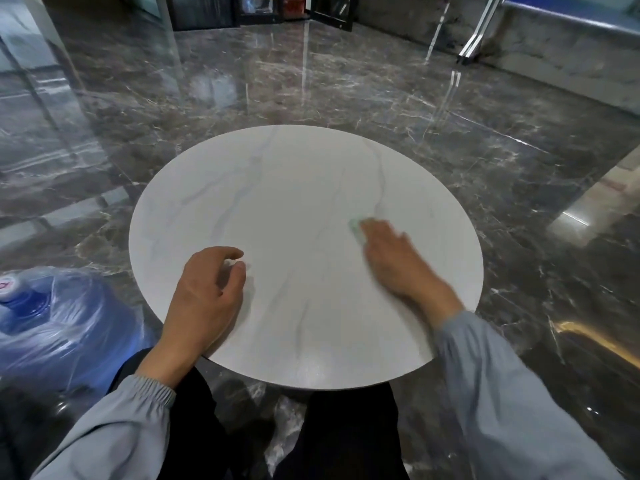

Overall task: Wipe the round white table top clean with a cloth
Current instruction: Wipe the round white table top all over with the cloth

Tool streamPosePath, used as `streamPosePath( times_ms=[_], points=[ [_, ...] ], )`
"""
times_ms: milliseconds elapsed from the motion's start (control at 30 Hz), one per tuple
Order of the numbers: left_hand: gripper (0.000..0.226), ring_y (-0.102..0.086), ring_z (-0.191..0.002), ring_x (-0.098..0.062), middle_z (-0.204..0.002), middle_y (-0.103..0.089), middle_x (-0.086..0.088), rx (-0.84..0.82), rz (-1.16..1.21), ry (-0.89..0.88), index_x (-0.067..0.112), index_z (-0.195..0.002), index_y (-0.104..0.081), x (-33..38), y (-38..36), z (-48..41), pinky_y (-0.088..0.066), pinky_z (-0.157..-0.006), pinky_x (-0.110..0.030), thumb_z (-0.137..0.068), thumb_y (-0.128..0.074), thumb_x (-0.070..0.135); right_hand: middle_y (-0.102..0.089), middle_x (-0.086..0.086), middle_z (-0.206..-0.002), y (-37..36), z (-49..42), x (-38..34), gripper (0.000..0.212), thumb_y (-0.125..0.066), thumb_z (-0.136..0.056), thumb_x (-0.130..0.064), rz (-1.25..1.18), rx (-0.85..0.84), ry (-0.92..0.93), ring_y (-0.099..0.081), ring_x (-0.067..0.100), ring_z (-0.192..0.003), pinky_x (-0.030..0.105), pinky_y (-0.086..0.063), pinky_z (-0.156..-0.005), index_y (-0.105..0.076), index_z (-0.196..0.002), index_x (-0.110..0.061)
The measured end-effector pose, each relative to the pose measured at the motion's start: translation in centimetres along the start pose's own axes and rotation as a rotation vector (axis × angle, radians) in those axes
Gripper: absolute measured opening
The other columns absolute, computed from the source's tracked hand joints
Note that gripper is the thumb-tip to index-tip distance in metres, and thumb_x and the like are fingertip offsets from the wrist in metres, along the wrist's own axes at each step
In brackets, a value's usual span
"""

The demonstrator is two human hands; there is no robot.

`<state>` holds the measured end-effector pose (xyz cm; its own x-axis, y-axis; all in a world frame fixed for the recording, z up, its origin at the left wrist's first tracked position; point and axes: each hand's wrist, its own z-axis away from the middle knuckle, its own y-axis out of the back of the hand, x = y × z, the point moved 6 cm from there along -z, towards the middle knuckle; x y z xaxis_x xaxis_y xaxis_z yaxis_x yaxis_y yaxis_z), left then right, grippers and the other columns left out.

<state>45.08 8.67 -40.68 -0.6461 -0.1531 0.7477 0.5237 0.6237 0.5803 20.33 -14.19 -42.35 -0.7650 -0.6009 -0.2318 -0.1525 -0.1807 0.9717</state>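
The round white table top (277, 188) with faint grey veins fills the middle of the head view. My right hand (394, 261) presses flat on a small pale green cloth (356, 228) on the right half of the top; only the cloth's left edge shows past my fingers, and the hand is motion-blurred. My left hand (204, 296) rests on the near left part of the top, fingers loosely curled and apart, holding nothing.
A blue water jug (41, 317) wrapped in clear plastic lies on the floor at the table's near left. Glossy dark marble floor (346, 81) surrounds the table. Dark cabinets (263, 10) stand at the far back. My dark-trousered legs (349, 434) sit under the near edge.
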Motion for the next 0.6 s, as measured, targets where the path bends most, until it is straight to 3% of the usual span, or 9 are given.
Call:
streamPosePath(
  times_ms=[100,200,300,367,467,533,600],
  points=[
    [0.017,-0.052,-0.099,-0.001,-0.110,-0.063,0.010,0.001,-0.020,-0.032,0.021,-0.116,-0.066,0.2,-0.1,0.0,-0.034,-0.085,0.002,-0.100,-0.061,0.022,-0.008,0.003,-0.171,2.7,-1.8,10.1,0.055,-0.021,-0.110,-0.029,-0.010,0.060,-0.326,-0.006,0.025,-0.157,0.058,-0.010,-0.123,-0.011,-0.163,-0.020],
    [0.017,-0.053,-0.095,-0.002,-0.110,-0.064,0.008,0.023,-0.005,-0.025,0.021,-0.116,-0.066,0.2,0.1,-0.1,-0.036,-0.084,0.000,-0.100,-0.061,0.022,-0.010,0.008,-0.170,3.5,-2.7,12.1,0.054,-0.020,-0.109,-0.028,-0.007,0.074,-0.441,-0.008,0.030,-0.155,0.056,-0.011,-0.123,-0.016,-0.162,-0.017],
    [0.017,-0.058,-0.092,0.001,-0.110,-0.063,0.008,0.031,0.018,0.007,0.022,-0.116,-0.066,-0.2,0.2,-0.3,-0.039,-0.081,-0.006,-0.100,-0.060,0.024,-0.008,0.007,-0.171,1.4,-3.3,4.2,0.055,-0.024,-0.110,-0.029,-0.033,0.016,-0.223,-0.005,0.031,-0.157,0.052,-0.009,-0.124,-0.014,-0.163,-0.017],
    [0.016,-0.058,-0.094,0.004,-0.110,-0.063,0.010,0.057,0.033,0.002,0.022,-0.116,-0.066,-0.2,0.4,-0.4,-0.039,-0.082,-0.005,-0.100,-0.060,0.022,-0.007,0.006,-0.172,-0.9,-1.8,-4.1,0.056,-0.028,-0.111,-0.028,-0.016,-0.014,0.049,-0.005,0.028,-0.158,0.050,-0.008,-0.126,-0.013,-0.164,-0.019],
    [0.017,-0.063,-0.102,-0.005,-0.112,-0.063,0.016,0.128,0.132,0.031,0.024,-0.115,-0.067,-0.4,1.3,-0.4,-0.045,-0.087,-0.011,-0.101,-0.061,0.018,-0.007,0.003,-0.172,-3.9,4.1,-16.0,0.056,-0.030,-0.111,-0.030,0.000,-0.063,0.453,0.000,0.022,-0.158,0.043,-0.003,-0.126,-0.014,-0.164,-0.022],
    [0.019,-0.065,-0.108,-0.012,-0.116,-0.064,0.015,0.174,0.201,0.053,0.026,-0.115,-0.068,-0.7,1.9,-0.4,-0.050,-0.092,-0.019,-0.101,-0.060,0.015,-0.009,0.002,-0.172,-5.0,7.7,-20.2,0.055,-0.028,-0.110,-0.033,0.009,-0.106,0.622,0.000,0.023,-0.158,0.040,-0.001,-0.126,-0.017,-0.163,-0.023],
    [0.020,-0.064,-0.110,-0.009,-0.119,-0.064,0.013,0.175,0.225,0.055,0.026,-0.115,-0.068,-0.6,2.1,-0.3,-0.049,-0.092,-0.016,-0.101,-0.060,0.013,-0.008,-0.002,-0.172,-5.1,8.2,-20.1,0.054,-0.026,-0.111,-0.035,0.015,-0.122,0.665,0.000,0.019,-0.158,0.038,0.001,-0.126,-0.015,-0.164,-0.028]
  ],
)
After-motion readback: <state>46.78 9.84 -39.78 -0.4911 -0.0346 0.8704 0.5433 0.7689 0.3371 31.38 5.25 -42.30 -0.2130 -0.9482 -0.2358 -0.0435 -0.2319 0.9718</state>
